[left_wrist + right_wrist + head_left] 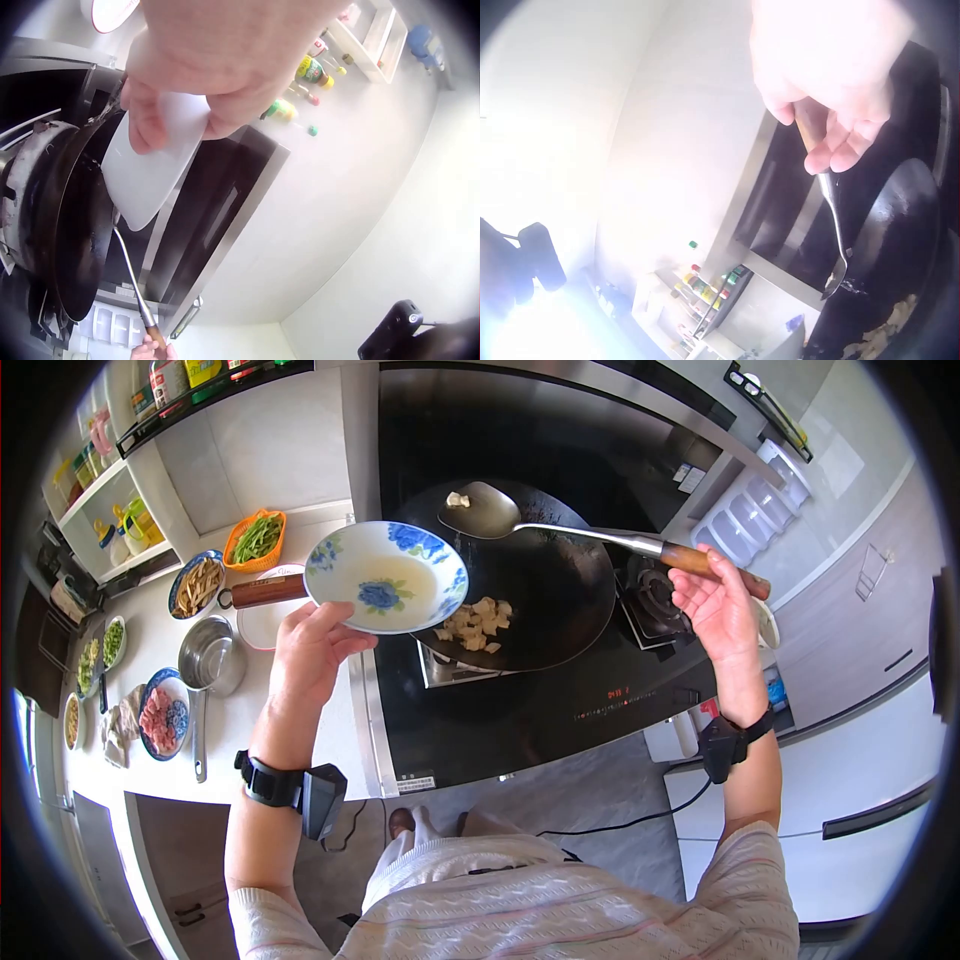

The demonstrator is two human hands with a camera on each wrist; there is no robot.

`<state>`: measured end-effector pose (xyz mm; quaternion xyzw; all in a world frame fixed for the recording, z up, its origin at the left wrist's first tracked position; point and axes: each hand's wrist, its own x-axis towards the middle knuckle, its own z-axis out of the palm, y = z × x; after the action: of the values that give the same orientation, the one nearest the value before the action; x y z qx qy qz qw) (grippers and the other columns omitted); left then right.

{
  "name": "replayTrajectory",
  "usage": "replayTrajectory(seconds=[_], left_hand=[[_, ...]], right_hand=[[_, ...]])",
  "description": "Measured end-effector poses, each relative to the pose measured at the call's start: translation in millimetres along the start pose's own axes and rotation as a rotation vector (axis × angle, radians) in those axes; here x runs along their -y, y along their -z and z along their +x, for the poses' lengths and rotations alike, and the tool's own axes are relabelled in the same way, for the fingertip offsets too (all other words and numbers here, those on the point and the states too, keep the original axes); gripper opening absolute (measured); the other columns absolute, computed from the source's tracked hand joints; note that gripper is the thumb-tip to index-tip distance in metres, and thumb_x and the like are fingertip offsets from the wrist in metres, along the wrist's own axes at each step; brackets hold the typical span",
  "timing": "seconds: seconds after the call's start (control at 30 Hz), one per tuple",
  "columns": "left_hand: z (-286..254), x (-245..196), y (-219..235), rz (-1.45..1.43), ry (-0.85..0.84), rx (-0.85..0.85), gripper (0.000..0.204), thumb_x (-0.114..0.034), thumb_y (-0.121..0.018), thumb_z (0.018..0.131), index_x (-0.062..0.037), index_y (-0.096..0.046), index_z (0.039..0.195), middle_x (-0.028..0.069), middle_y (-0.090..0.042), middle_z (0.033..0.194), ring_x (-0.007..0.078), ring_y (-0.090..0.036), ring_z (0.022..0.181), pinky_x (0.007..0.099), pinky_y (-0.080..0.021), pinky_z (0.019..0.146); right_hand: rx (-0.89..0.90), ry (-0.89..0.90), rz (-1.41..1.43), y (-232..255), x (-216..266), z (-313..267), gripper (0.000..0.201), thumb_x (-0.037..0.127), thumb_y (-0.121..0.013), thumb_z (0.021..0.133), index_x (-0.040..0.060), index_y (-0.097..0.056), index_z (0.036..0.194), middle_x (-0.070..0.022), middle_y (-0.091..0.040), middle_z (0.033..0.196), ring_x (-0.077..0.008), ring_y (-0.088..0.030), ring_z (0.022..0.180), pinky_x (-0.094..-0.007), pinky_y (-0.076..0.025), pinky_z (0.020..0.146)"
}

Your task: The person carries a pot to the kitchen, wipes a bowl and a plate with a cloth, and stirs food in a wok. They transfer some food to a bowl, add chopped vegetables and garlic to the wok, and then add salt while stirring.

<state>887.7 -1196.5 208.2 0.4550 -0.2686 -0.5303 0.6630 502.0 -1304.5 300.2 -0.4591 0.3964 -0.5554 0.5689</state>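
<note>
My left hand (310,650) grips the near rim of a white bowl (455,575) with blue flowers, which is tilted over the left side of a black wok (560,595). A thin pale liquid shows inside it. The wok's wooden handle (265,591) runs out to the left, partly behind the bowl. Pale cut pieces (475,625) lie in the wok near its front left. My right hand (720,605) holds the wooden handle of a metal wok spatula (492,512), its head over the wok's far side with a pale piece (458,500) on it.
Left of the stove stand a steel saucepan (212,655), a plate of raw meat (160,720), a bowl of brown strips (198,586) and an orange basket (233,556) of green vegetables. A second burner (655,595) is right of the wok. The range hood (232,202) hangs above.
</note>
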Motion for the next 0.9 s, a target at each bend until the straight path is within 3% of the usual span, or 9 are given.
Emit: replayTrajectory(seconds=[0.27, 0.37, 0.43, 0.53, 0.9], left_hand=[[17, 10, -17, -0.028, 0.035, 0.047, 0.027, -0.009, -0.051, 0.083, 0.0109, -0.051, 0.100, 0.0169, -0.062, 0.091, 0.0204, -0.063, 0.067, 0.0268, -0.054, 0.061], [20, 14, -18, -0.029, 0.039, 0.056, 0.027, -0.009, -0.051, 0.083, 0.0108, -0.050, 0.101, 0.0170, -0.062, 0.091, 0.0204, -0.063, 0.066, 0.0269, -0.054, 0.061], [21, 15, -19, -0.024, 0.045, 0.058, 0.027, -0.009, -0.051, 0.083, 0.0107, -0.050, 0.101, 0.0170, -0.062, 0.091, 0.0205, -0.063, 0.066, 0.0270, -0.054, 0.061], [20, 16, -19, -0.012, 0.033, 0.051, 0.027, -0.009, -0.051, 0.083, 0.0102, -0.050, 0.102, 0.0171, -0.062, 0.092, 0.0206, -0.063, 0.065, 0.0268, -0.054, 0.061], [-1, -5, 0, -0.032, -0.095, 0.002, 0.028, -0.011, -0.052, 0.082, 0.0090, -0.052, 0.102, 0.0163, -0.062, 0.091, 0.0210, -0.063, 0.076, 0.0285, -0.054, 0.065]], right_hand=[[0.145, 0.089, -0.082, -10, 13, -24, 0.026, 0.018, -0.049, 0.088, 0.0021, -0.050, 0.109, -0.0190, -0.063, 0.088, -0.0234, -0.064, 0.076, -0.0332, -0.053, 0.068], [0.196, 0.180, -0.122, -15, 12, -36, 0.025, 0.014, -0.048, 0.088, 0.0006, -0.049, 0.109, -0.0202, -0.062, 0.090, -0.0245, -0.064, 0.076, -0.0338, -0.053, 0.069], [0.281, 0.357, -0.239, -15, 13, -43, 0.025, 0.011, -0.049, 0.087, -0.0009, -0.048, 0.109, -0.0208, -0.061, 0.093, -0.0254, -0.064, 0.077, -0.0339, -0.053, 0.070], [0.251, 0.453, -0.230, -9, 14, -47, 0.025, 0.008, -0.050, 0.086, -0.0016, -0.047, 0.109, -0.0211, -0.060, 0.095, -0.0258, -0.064, 0.077, -0.0338, -0.053, 0.070], [-0.002, 0.122, -0.301, 56, -21, 1, 0.025, 0.011, -0.057, 0.084, 0.0007, -0.051, 0.106, -0.0166, -0.063, 0.091, -0.0227, -0.065, 0.073, -0.0286, -0.053, 0.063]])
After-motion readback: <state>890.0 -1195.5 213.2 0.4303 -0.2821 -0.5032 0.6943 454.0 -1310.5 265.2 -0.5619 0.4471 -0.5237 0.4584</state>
